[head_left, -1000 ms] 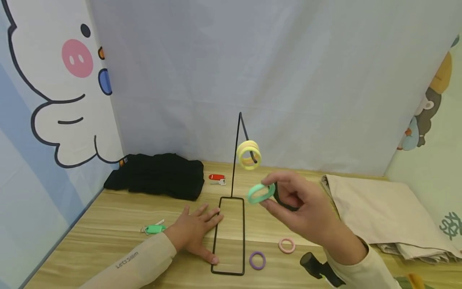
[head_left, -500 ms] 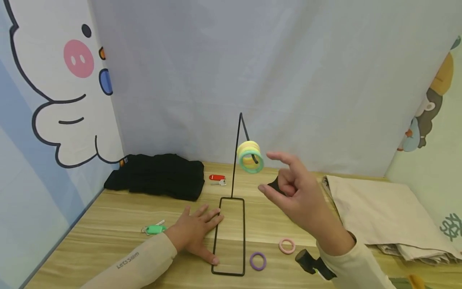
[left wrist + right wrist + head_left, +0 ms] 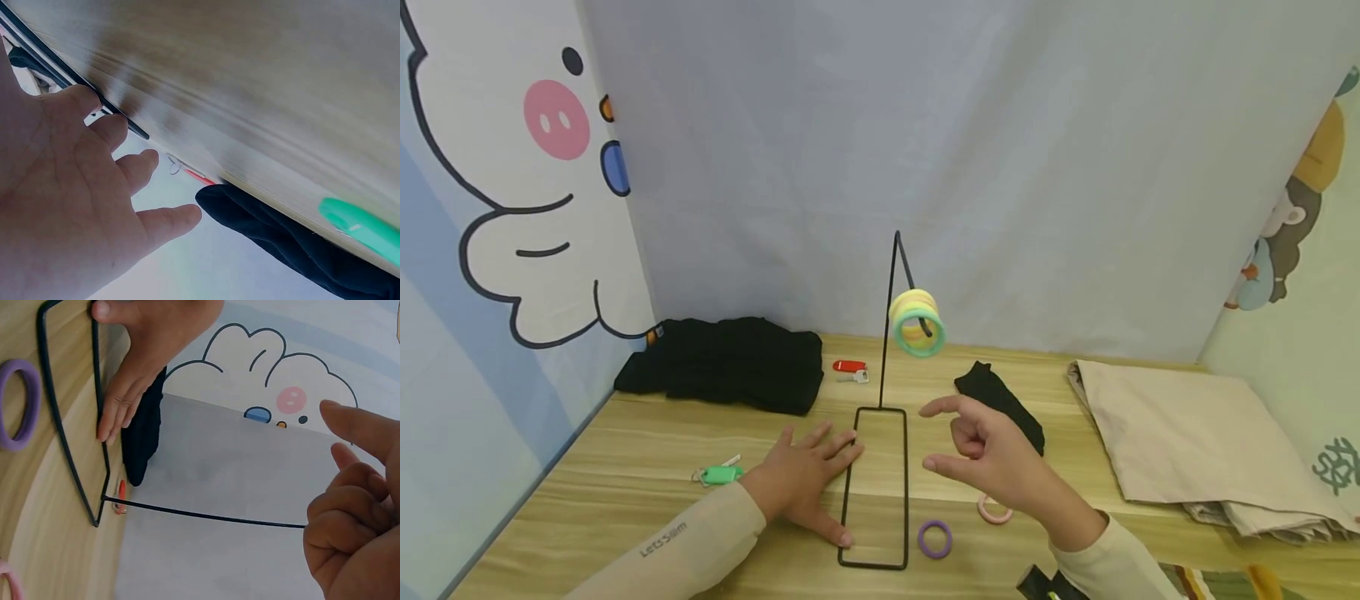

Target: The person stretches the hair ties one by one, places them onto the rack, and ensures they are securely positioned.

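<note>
Left hand (image 3: 808, 475) spread over base rail (image 3: 846, 500) of wire stand (image 3: 884, 367), likely steadying it. Right hand (image 3: 992, 454) apart, grasping nothing, thumb and forefinger parted. Beyond it, mint ring (image 3: 919, 353) hangs with yellow rings (image 3: 912, 297) on stand's arm (image 3: 906, 262). Purple ring (image 3: 935, 556) on desk (image 3: 625, 483) between hands.

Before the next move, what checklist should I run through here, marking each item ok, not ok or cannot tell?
1. Left hand braces the stand: ok, thumb and fingertips over the base's left side.
2. Green ring hangs on the arm: ok, in front of the yellow rings.
3. Right hand is free: ok, holding nothing.
4. Pink ring fully visible: not ok, partly hidden by the right hand in the head view.
5. Exact number of yellow rings: cannot tell.
</note>
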Demonstrator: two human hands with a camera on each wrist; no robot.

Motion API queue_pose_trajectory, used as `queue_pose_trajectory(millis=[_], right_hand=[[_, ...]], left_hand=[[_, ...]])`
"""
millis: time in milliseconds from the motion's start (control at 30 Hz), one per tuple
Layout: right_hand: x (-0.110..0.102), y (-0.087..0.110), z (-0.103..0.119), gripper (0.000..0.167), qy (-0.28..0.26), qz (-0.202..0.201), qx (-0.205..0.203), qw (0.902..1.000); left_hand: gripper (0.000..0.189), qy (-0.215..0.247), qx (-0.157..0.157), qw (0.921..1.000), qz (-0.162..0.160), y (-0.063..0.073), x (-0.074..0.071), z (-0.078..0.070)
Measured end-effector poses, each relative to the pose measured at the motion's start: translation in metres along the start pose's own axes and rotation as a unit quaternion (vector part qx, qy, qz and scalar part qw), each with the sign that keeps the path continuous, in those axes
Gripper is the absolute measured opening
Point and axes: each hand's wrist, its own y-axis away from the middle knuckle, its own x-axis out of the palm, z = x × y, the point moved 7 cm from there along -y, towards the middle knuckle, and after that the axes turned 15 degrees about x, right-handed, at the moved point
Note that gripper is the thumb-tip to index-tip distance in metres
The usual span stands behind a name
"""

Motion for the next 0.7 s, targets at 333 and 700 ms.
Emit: queue_pose_trajectory(millis=[333, 700], right_hand=[[0.032, 0.001, -0.050, 0.034, 0.010, 0.168, 0.096, 0.9811], [0.061, 0.015, -0.086, 0.042, 0.037, 0.287, 0.171, 0.9419]], left_hand=[[0.115, -0.004, -0.002, 1.0000, 0.002, -0.001, 0.003, 0.002], [0.115, -0.004, -0.004, 1.0000, 0.004, -0.001, 0.003, 0.003]])
